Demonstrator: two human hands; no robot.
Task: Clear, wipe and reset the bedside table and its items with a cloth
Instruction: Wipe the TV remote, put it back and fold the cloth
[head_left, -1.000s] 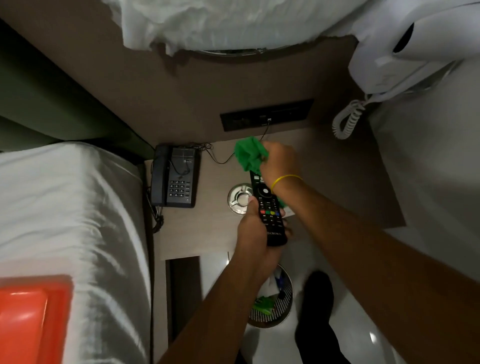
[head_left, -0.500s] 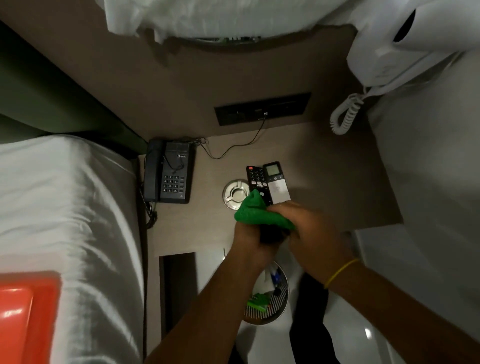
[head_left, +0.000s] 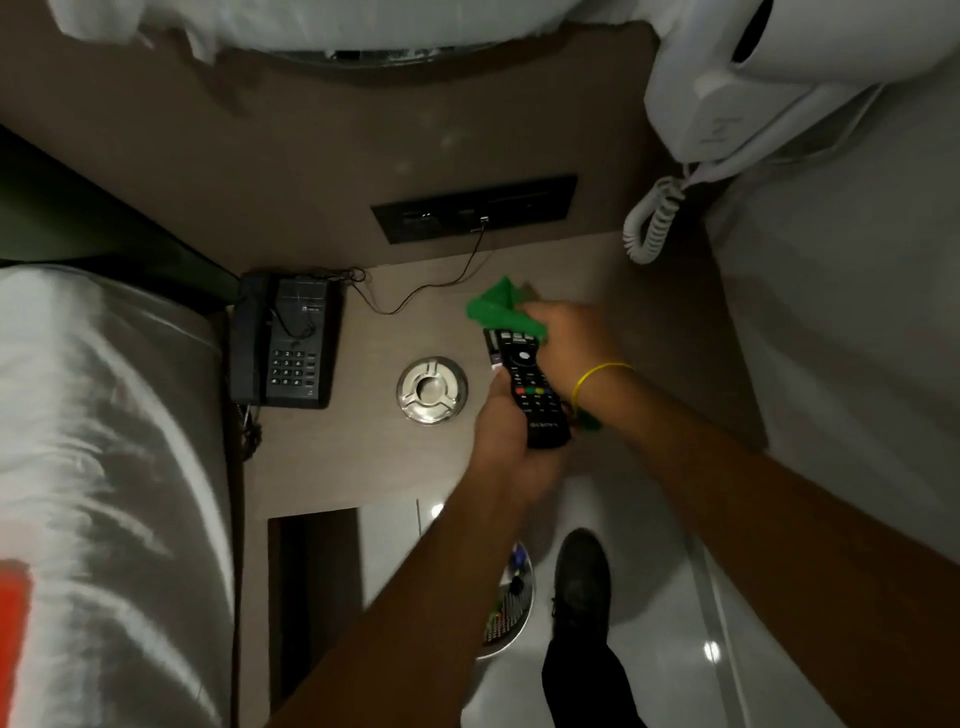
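While the left hand (head_left: 511, 441) grips a black remote control (head_left: 527, 387) by its lower end, fingers wrapped under and around it, the right hand (head_left: 569, 345) is closed on a green cloth (head_left: 498, 309) pressed against the remote's top end — a corner of the cloth sticks up past the fingers toward the wall. A second, paler remote seems to sit beneath the black one (only a sliver of its edge shows at the left, too little to be sure). Both hands hover above the bedside table (head_left: 363, 457), near its front right part. On the tabletop a round metal ashtray (head_left: 432, 389) stands just left of the remote, and a dark desk telephone (head_left: 283, 347) lies at the left edge, beside the white bed (head_left: 104, 441). A thin cable (head_left: 447, 283) runs from the wall socket panel (head_left: 475, 208) across the table's back — toward the telephone. A yellow band (head_left: 597, 379) circles the right wrist.
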